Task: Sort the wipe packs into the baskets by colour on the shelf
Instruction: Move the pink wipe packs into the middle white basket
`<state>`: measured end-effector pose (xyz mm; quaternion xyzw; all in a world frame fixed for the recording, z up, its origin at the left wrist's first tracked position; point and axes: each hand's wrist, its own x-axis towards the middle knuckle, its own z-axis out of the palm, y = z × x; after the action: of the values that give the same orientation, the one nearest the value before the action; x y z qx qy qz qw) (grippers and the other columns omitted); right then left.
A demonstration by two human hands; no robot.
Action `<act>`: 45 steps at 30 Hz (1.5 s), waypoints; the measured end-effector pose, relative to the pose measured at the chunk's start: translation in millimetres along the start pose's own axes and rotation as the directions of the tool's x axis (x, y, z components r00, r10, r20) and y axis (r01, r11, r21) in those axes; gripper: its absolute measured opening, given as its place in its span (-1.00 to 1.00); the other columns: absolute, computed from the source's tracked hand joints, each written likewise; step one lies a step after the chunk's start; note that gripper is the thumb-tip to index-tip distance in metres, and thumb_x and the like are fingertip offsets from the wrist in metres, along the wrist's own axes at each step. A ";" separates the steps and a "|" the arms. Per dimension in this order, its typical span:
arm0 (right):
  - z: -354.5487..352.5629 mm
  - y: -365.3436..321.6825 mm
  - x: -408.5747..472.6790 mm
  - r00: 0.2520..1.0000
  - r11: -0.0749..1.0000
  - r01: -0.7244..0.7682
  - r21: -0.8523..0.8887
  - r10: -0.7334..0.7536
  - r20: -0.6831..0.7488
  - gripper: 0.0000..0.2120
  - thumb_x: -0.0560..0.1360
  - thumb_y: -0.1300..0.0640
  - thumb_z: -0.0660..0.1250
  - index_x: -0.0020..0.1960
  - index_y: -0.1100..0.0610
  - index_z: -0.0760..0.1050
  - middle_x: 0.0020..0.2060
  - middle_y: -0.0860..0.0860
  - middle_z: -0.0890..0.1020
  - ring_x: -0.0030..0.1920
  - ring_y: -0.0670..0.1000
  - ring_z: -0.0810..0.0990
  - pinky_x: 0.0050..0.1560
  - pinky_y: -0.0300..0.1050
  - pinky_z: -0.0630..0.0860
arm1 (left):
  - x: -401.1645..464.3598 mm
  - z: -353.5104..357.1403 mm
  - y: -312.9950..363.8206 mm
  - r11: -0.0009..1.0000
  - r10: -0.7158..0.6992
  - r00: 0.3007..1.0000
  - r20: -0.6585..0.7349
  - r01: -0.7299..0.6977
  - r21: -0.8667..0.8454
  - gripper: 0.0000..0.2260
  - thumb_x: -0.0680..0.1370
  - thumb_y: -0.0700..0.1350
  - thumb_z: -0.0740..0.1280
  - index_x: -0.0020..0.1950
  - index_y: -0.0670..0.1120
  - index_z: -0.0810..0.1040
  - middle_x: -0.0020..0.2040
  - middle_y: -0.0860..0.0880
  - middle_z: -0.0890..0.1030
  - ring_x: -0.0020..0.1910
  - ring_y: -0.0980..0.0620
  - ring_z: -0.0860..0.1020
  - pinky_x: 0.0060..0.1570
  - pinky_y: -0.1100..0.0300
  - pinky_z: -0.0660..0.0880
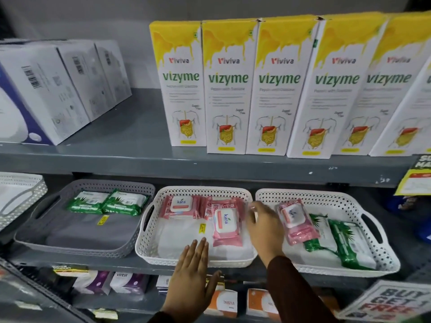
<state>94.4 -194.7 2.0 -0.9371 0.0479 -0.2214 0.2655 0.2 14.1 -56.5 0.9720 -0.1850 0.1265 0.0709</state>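
Three baskets stand on the middle shelf. The grey basket [30, 238] on the left holds two green wipe packs [106, 201]. The white middle basket [149, 248] holds pink wipe packs [184, 206], one [226, 226] lying nearer the front. In the white right basket [382, 255] lie a pink pack [297, 220] and green packs [349, 245]. My left hand [193, 273] is flat and open at the middle basket's front rim. My right hand [263, 226] hovers open between the middle and right baskets, just right of the front pink pack, holding nothing.
Tall yellow-and-white cartons [228, 89] and white boxes [58, 89] fill the upper shelf. Another white basket [21, 197] sits at far left. Small boxes [121, 283] line the lower shelf. A promotional sign [391, 304] hangs at bottom right, and price tags [417, 180] hang from the right shelf edge.
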 end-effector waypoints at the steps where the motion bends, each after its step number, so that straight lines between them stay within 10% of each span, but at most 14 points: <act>1: -6.6 15.6 5.9 0.996 0.999 -0.030 -0.040 0.027 -0.082 -0.89 0.52 0.07 0.31 0.01 0.07 0.54 -0.17 0.06 0.66 -0.17 0.10 0.62 -0.29 -0.07 0.56 | 1.0 1.9 1.2 1.000 0.020 1.000 -0.007 -0.020 0.001 -0.37 0.64 0.23 0.01 0.50 -0.22 0.30 0.51 -0.14 0.29 0.48 -0.13 0.25 0.36 -0.03 0.16; 5: -26.1 80.9 24.5 0.927 0.880 -0.335 -0.336 0.372 0.048 -0.38 0.42 -0.02 0.43 0.40 0.13 0.34 0.22 0.21 0.55 0.19 0.23 0.52 0.11 0.12 0.50 | 8.2 5.6 15.6 0.998 0.060 0.998 -0.009 -0.060 -0.005 -0.36 0.64 0.24 -0.02 0.49 -0.21 0.32 0.50 -0.12 0.31 0.47 -0.11 0.27 0.38 0.00 0.13; 11: -23.2 109.8 21.5 0.922 0.900 -0.373 -0.223 0.388 0.021 -0.20 0.26 -0.05 0.56 0.39 0.02 0.28 -0.09 0.14 0.65 -0.11 0.19 0.61 -0.20 -0.02 0.58 | 14.0 6.9 17.8 0.994 0.109 0.994 -0.004 -0.109 -0.014 -0.37 0.62 0.25 0.01 0.48 -0.18 0.36 0.48 -0.10 0.36 0.44 -0.10 0.33 0.39 0.04 0.09; 21: -43.6 -3.8 -16.4 0.932 0.895 -0.222 0.387 0.312 -0.187 -0.38 0.31 -0.02 0.60 0.27 -0.11 0.37 -0.01 -0.03 0.64 -0.20 0.04 0.58 -0.22 -0.09 0.49 | -17.5 -7.9 -69.5 0.995 0.093 0.994 -0.052 -0.095 -0.039 -0.39 0.61 0.19 0.15 0.53 -0.19 0.27 0.55 -0.05 0.23 0.52 -0.03 0.18 0.43 0.07 0.11; 28: 39.9 -98.9 -43.4 0.986 0.970 -0.005 0.241 -0.036 0.164 -0.41 0.39 -0.13 0.50 0.36 -0.09 0.40 0.04 -0.10 0.60 -0.16 -0.10 0.61 -0.30 -0.23 0.59 | -30.0 -19.5 -115.8 0.994 0.093 0.995 -0.023 -0.094 -0.062 -0.43 0.64 0.18 0.13 0.54 -0.14 0.25 0.55 -0.01 0.21 0.53 0.04 0.14 0.43 0.09 0.12; 38: 85.1 -126.8 -42.1 0.891 0.999 -0.028 0.039 0.007 0.455 -0.59 0.61 0.01 0.21 0.45 -0.07 0.34 0.18 0.04 0.61 0.09 0.03 0.61 0.08 -0.01 0.60 | -29.7 -16.3 -121.3 0.983 0.146 0.987 -0.064 -0.152 -0.102 -0.44 0.63 0.16 0.17 0.50 -0.16 0.33 0.50 -0.06 0.33 0.49 -0.05 0.25 0.38 0.01 0.21; 45: 13.0 -64.0 -43.1 0.987 0.970 -0.160 0.182 0.162 -0.001 -0.76 0.57 0.08 0.28 0.20 -0.03 0.58 0.03 -0.01 0.72 -0.07 0.04 0.68 -0.13 -0.11 0.59 | -9.2 -8.3 -77.2 0.945 0.287 0.954 -0.085 -0.297 -0.138 -0.47 0.63 0.17 0.11 0.47 -0.15 0.38 0.46 -0.07 0.39 0.44 -0.06 0.33 0.37 0.05 0.20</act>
<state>59.7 -124.9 8.5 -0.9003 0.1054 -0.2099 0.3664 19.2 89.9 -58.1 0.9213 -0.3334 0.1525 0.1296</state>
